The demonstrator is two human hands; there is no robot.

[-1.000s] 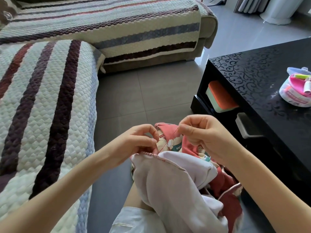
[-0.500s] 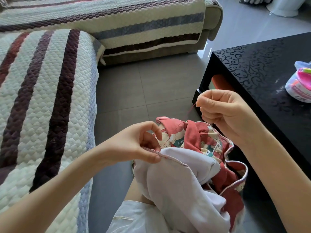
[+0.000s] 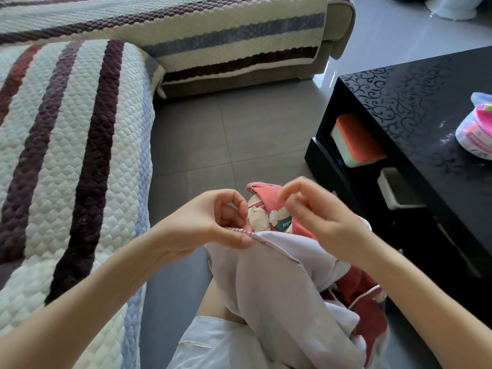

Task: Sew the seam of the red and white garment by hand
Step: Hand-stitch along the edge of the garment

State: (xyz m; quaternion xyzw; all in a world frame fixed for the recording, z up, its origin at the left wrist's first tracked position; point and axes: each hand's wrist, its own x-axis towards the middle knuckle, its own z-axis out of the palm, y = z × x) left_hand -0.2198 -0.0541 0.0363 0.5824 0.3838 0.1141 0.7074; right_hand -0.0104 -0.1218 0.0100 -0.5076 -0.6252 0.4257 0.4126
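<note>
While the red and white garment (image 3: 279, 275) lay bunched across the person's lap, its white side faced upward and its red printed side showed behind and at the lower right. Along its upper edge ran the seam (image 3: 262, 241), with a short row of red stitches visible at its left end. The left hand (image 3: 213, 222) pinched that edge between thumb and curled fingers, the thumb lying flat on the white cloth just beside the stitches. The right hand (image 3: 319, 219) hovered just above the red part of the garment, blurred, with its forefinger arched and the other fingers bent; I could not tell whether it held anything, and neither needle nor thread could be made out.

Beneath the garment showed pale shorts (image 3: 213, 347) and a bare knee. Grey floor tiles (image 3: 226, 134) lay beyond. To the left and across the far side stood a sofa under a quilted striped cover (image 3: 66, 155). To the right was a glossy black tabletop (image 3: 426, 107) with a scroll pattern; a white and pink container (image 3: 476, 131) sat on it at the frame's edge, and an orange and green box (image 3: 356, 139) lay on the shelf underneath.
</note>
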